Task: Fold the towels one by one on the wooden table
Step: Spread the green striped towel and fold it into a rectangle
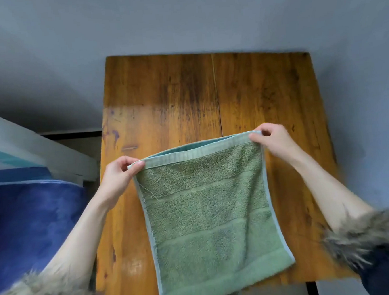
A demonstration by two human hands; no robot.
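Look left of the wooden table [161,91] and you see a dark blue fabric surface [31,218]. Above that fabric a white slanted board [37,145] runs toward the table's left edge. Grey floor [178,16] surrounds the table.

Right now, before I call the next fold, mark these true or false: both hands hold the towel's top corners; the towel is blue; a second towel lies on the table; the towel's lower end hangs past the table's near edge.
1. Both hands hold the towel's top corners. True: the left hand and right hand each pinch a corner of the towel.
2. The towel is blue. False: it is green.
3. A second towel lies on the table. False: the table shows only this one.
4. The towel's lower end hangs past the table's near edge. True.
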